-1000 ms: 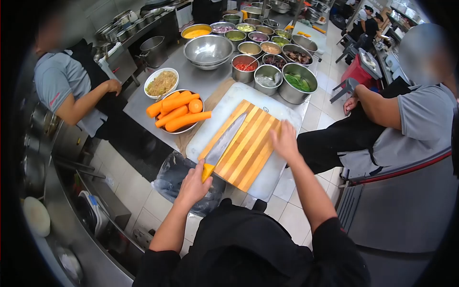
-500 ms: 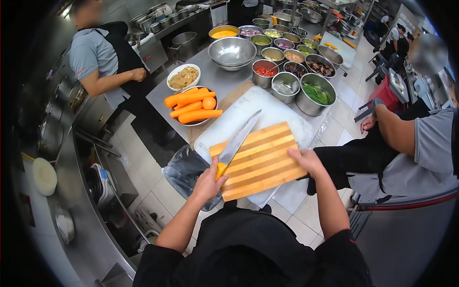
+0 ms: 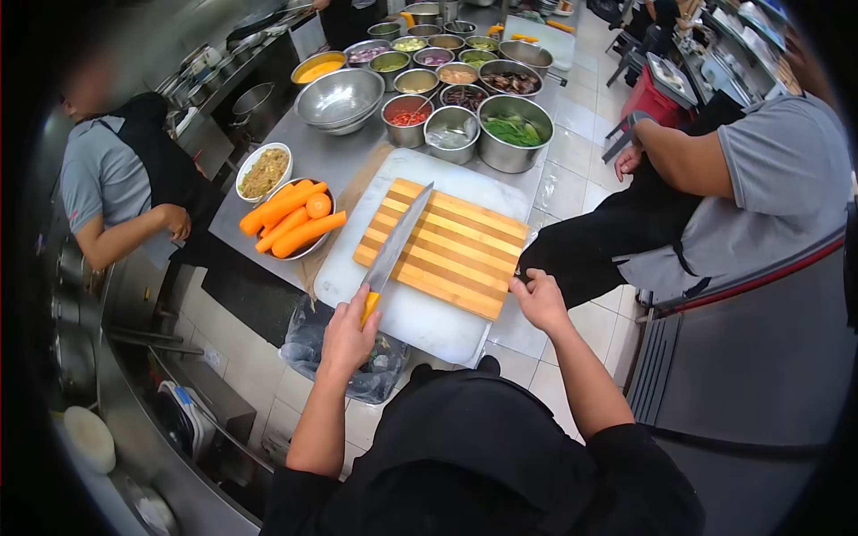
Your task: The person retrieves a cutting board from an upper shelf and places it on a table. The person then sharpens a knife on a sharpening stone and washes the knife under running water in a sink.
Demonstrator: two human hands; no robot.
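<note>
A striped wooden board [image 3: 456, 255] lies at an angle on a larger white cutting board [image 3: 344, 268]. My left hand [image 3: 349, 332] is closed round the yellow handle of a large knife [image 3: 390, 248], whose blade lies across the left part of the wooden board, pointing away from me. Beside the board's lower right corner is my right hand [image 3: 540, 299], fingers apart and slightly curled, holding nothing. Peeled carrots [image 3: 295, 214] fill a metal bowl to the left of the boards.
A white bowl of brown food [image 3: 265, 173], stacked steel bowls [image 3: 340, 96] and several metal containers stand beyond the boards. One person [image 3: 125, 179] stands at left, another person [image 3: 769, 170] at right. A plastic-lined bin [image 3: 357, 371] is below the table edge.
The wooden board has turned and now rests on the white board, after being held tilted in both hands. My right hand has let go of it. The view has shifted.
</note>
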